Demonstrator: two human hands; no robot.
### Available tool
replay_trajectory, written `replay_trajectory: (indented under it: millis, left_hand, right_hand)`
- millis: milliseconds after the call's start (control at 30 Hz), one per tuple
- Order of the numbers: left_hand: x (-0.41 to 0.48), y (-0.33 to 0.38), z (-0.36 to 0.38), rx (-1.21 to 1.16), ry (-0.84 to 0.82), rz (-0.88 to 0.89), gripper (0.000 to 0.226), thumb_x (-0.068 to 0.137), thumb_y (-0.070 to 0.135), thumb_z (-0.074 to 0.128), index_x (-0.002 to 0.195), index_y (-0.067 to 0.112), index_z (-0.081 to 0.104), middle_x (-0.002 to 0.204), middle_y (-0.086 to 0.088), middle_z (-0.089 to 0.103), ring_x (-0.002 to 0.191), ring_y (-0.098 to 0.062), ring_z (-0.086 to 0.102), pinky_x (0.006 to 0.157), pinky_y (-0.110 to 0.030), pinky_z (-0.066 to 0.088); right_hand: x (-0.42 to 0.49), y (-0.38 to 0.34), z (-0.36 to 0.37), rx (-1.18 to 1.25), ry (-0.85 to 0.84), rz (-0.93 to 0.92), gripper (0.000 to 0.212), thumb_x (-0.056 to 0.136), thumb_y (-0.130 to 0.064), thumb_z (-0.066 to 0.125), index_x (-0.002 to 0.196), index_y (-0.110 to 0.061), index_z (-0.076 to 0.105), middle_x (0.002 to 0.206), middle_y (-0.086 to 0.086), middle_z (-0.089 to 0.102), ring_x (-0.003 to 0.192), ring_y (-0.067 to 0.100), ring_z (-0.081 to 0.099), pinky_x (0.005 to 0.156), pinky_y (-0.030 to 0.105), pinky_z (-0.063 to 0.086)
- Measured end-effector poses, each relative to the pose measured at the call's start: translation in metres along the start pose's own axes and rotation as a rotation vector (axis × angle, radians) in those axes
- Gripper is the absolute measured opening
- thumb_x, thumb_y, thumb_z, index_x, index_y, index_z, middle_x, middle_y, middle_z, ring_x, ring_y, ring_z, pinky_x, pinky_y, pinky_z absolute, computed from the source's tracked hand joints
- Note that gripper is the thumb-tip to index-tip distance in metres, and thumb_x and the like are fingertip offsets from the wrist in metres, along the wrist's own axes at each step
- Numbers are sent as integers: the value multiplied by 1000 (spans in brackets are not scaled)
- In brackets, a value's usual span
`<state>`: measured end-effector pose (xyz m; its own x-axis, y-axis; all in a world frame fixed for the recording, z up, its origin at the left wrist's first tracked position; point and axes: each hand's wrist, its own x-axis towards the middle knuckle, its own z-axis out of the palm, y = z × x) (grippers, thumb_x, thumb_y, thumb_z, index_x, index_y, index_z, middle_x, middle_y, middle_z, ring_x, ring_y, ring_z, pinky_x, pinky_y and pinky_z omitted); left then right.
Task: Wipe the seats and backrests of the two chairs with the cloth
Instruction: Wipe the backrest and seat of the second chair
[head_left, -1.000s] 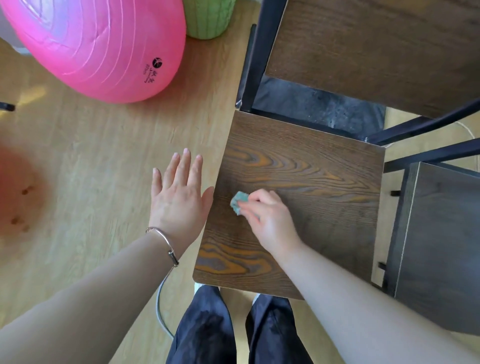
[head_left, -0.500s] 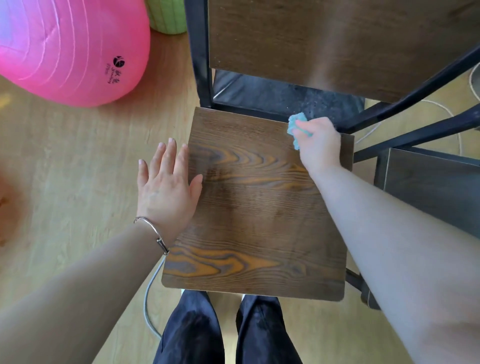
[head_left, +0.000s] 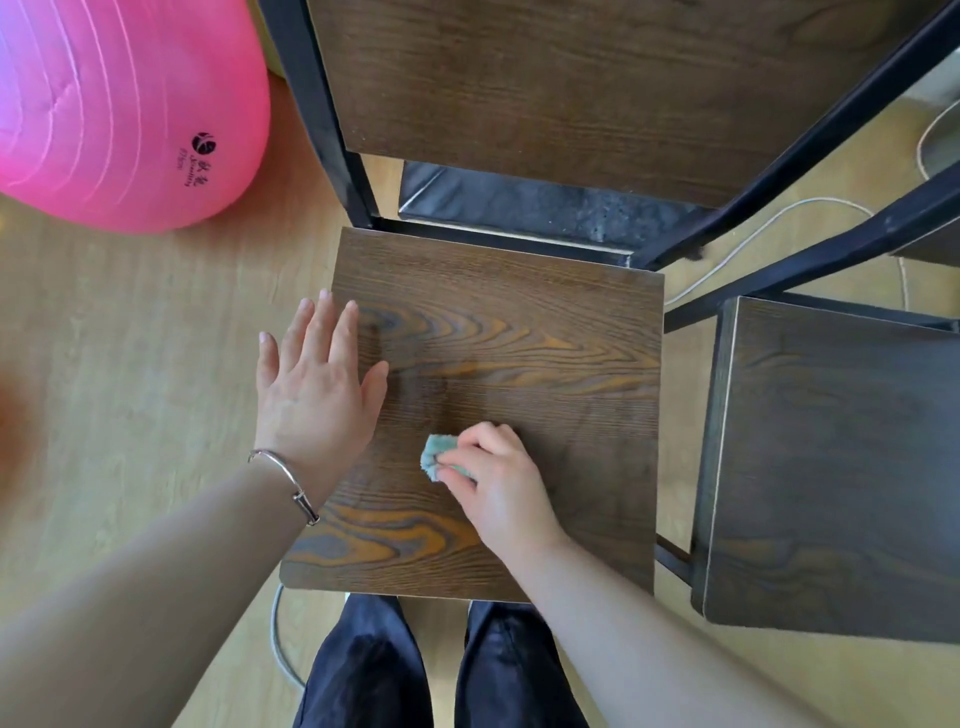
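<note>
Black logo (head_left: 204, 143), illegible lettering on pink ball (head_left: 114, 104)

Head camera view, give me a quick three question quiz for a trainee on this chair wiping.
1. True or false: the right hand grips the teal cloth on the chair seat.
2. The left hand is: A, flat with straight fingers at the seat's left edge; B, curled into a fist; C, holding the cloth.
3. What big thing lies on the wooden floor to the left of that seat?

Key: 1 true; 2 A; 3 the pink exercise ball.
</note>
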<state>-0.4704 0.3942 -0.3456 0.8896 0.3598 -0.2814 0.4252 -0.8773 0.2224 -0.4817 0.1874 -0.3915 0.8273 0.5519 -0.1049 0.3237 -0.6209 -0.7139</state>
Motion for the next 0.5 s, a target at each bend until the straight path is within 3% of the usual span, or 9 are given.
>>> replay_trajectory:
  millis: [133, 233, 333, 500]
  left_hand:
    - [-1, 10, 1, 7, 4, 1, 62, 97, 42, 40, 151, 14, 25, 161, -7, 17, 150, -24, 9, 119, -54, 10]
    - [-1, 19, 2, 2, 13, -7, 63, 97, 43, 38, 152, 15, 25, 162, -5, 16, 150, -22, 7, 120, -53, 9]
    - [-1, 29, 4, -14, 12, -8, 63, 97, 44, 37, 151, 15, 25, 162, -5, 16, 150, -21, 6, 119, -53, 9]
    - [-2, 46, 8, -36, 9, 14, 62, 97, 44, 38, 151, 15, 26, 162, -4, 16, 150, -21, 7, 120, -52, 8]
  right_hand:
    - [46, 29, -52, -1, 181, 121, 8, 80, -22, 71, 77, -16, 75, 88, 3, 61, 81, 25, 57, 73, 30, 42]
    - [100, 65, -114, -9, 337, 303, 7, 83, -19, 73, 86, -13, 76, 95, -1, 59, 89, 22, 60, 76, 23, 39]
    - [129, 92, -143, -68, 310, 402, 20, 89, -24, 69, 108, -19, 70, 103, -4, 60, 94, 17, 58, 75, 18, 39]
    - [122, 99, -133, -80, 262, 448, 29, 93, -25, 65, 121, -19, 68, 118, -3, 59, 106, 16, 58, 91, 30, 52]
